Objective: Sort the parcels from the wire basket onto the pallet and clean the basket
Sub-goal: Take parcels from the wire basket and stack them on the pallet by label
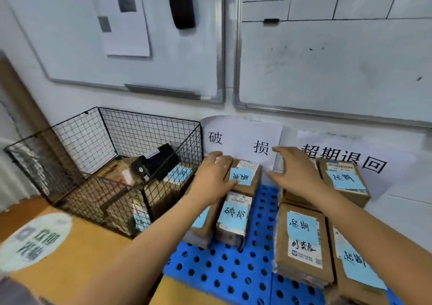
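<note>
Two stacks: brown parcels with blue handwritten notes sit on the blue perforated pallet (222, 269). The left stack (235, 220) is at its far-left corner and the right stack (301, 241) along its right edge. The bare strip between them likely keeps the categories apart.
Wall signs: the 破损 sheet (240, 138) hangs behind the left stack and the 超期退回 sheet (346, 162) behind the right, apparently fixing each stack's spot.
Left hand (214, 178): lies flat, fingers straight, thumb against the far parcel (250, 169), seemingly squaring it up.
Right hand (295, 171): hovers over the strip, fingers spread and loose, gripping nothing.
Wire basket (149, 129): beside the pallet's left edge, with parcels and a black box (156, 164) inside. Sorting looks unfinished, cleaning not begun.
</note>
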